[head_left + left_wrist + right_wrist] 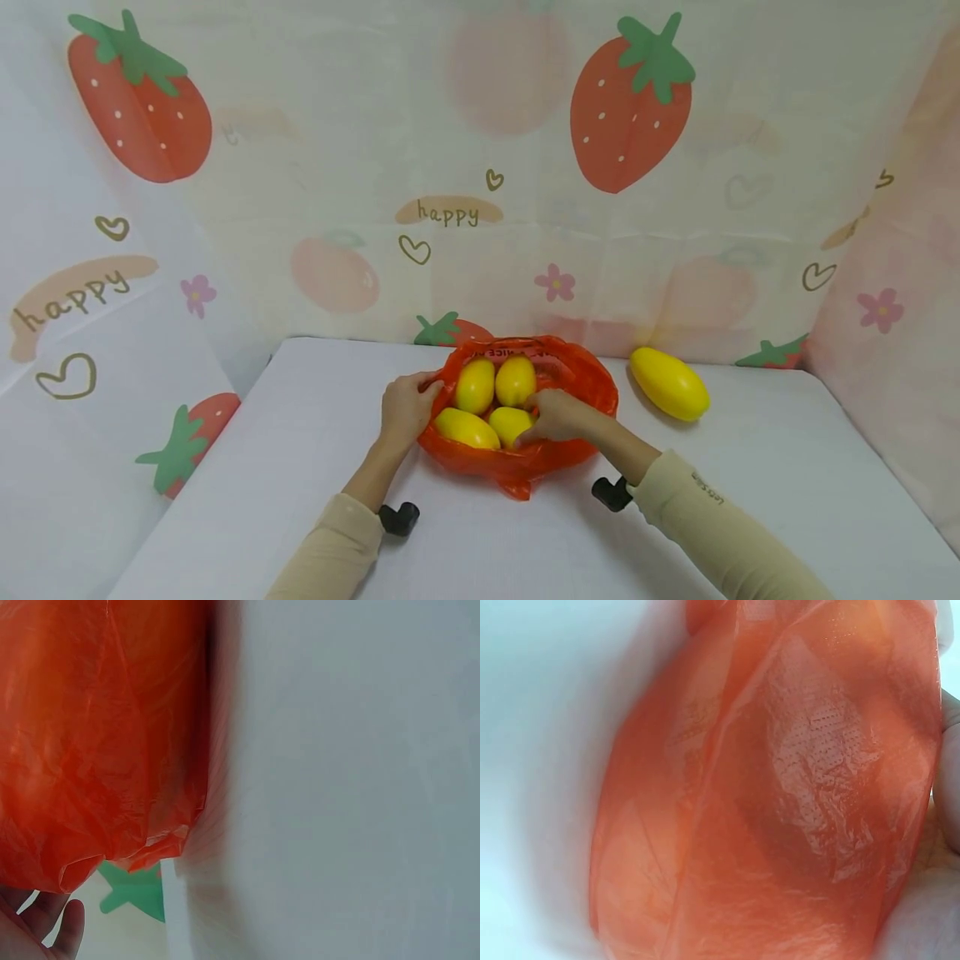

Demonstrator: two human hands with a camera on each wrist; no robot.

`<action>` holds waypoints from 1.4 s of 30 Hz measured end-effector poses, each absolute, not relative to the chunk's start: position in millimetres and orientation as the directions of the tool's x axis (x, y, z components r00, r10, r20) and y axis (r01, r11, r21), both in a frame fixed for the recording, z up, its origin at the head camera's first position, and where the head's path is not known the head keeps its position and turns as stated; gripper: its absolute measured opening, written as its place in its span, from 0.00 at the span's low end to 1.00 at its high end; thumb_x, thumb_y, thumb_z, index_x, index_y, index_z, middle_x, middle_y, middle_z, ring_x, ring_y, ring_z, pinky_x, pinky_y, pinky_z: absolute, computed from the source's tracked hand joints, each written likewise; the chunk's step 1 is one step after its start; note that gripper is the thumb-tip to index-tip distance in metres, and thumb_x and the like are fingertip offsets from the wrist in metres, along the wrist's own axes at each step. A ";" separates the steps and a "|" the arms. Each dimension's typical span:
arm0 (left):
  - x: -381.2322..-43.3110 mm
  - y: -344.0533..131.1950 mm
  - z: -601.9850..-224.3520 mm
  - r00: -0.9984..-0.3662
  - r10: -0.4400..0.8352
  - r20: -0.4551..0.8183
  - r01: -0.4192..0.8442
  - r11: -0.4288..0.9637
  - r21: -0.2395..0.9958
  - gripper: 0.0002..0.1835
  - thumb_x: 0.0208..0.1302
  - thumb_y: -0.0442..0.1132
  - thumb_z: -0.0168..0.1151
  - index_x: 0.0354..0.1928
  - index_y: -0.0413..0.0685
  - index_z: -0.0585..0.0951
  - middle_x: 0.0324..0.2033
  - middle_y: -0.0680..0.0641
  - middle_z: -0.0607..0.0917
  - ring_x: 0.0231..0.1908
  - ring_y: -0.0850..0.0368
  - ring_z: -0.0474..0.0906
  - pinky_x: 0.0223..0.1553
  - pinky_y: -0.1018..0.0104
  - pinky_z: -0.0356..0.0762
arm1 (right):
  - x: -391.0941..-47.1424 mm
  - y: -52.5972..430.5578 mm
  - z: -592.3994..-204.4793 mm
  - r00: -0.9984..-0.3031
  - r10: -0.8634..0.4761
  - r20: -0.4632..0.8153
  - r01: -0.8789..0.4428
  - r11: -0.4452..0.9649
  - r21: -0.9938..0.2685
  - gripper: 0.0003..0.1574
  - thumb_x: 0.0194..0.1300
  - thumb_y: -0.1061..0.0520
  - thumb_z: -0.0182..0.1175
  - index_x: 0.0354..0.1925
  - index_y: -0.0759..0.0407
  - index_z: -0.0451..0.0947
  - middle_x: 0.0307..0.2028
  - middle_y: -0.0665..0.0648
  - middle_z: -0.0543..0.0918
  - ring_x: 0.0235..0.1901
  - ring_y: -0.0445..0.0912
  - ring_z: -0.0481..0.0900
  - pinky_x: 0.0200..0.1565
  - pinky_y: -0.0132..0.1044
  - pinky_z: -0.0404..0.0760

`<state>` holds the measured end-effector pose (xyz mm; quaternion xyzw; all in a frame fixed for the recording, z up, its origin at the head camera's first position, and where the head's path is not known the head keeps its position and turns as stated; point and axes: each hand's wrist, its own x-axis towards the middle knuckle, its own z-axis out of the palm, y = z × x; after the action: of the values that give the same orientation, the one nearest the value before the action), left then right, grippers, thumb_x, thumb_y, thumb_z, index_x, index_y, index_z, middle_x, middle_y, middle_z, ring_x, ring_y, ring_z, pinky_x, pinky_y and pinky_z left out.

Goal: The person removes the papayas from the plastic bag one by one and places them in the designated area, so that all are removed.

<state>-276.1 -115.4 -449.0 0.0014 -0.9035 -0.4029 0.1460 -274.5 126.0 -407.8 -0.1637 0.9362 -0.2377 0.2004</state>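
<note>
A red plastic bag (517, 467) sits on the table with its mouth spread wide. Several smooth yellow oval fruits lie inside, among them a back-left fruit (475, 387) and a front-left fruit (465, 428). My left hand (407, 410) pinches the bag's left rim; in the left wrist view its fingers (71, 930) show at the crumpled edge. Reaching over the right side into the bag, my right hand (557, 415) grips the front-right yellow fruit (510, 425). Red film (765, 787) fills most of the right wrist view and hides the fingertips.
Another yellow oval fruit (670, 384) lies on the white table (750, 467), to the right of the bag. A cloth backdrop (480, 275) printed with strawberries rises behind the table's far edge. Black wrist cameras (399, 518) hang under both sleeves.
</note>
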 end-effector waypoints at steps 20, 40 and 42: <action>-276.6 -115.6 -450.9 -0.960 -0.139 0.244 0.095 0.657 0.748 0.15 0.67 0.41 0.62 0.52 0.42 0.84 0.45 0.42 0.88 0.48 0.44 0.83 0.54 0.53 0.81 | -275.7 130.0 -406.8 -0.869 -0.400 -0.291 -0.223 0.842 -0.491 0.33 0.50 0.46 0.75 0.51 0.59 0.79 0.32 0.52 0.79 0.36 0.45 0.74 0.44 0.35 0.81; -275.9 -114.4 -451.9 -0.957 -0.139 0.253 0.101 0.659 0.745 0.15 0.67 0.40 0.62 0.52 0.42 0.84 0.45 0.41 0.88 0.47 0.44 0.83 0.54 0.53 0.82 | -276.6 142.6 -386.8 -0.880 -0.398 -0.260 -0.228 0.834 -0.503 0.42 0.49 0.45 0.76 0.60 0.58 0.75 0.48 0.54 0.82 0.44 0.46 0.75 0.53 0.42 0.82; -276.0 -114.5 -450.7 -0.956 -0.136 0.259 0.107 0.662 0.742 0.15 0.67 0.41 0.62 0.52 0.42 0.84 0.45 0.41 0.88 0.47 0.44 0.83 0.54 0.52 0.81 | -277.2 144.1 -384.2 -0.883 -0.388 -0.262 -0.223 0.840 -0.495 0.44 0.49 0.45 0.76 0.61 0.58 0.75 0.50 0.56 0.81 0.45 0.47 0.75 0.53 0.43 0.83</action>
<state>-276.0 -114.5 -450.7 0.0081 -0.8995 -0.4111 0.1479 -277.2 144.1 -384.2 -0.1621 0.9423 -0.2317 0.1789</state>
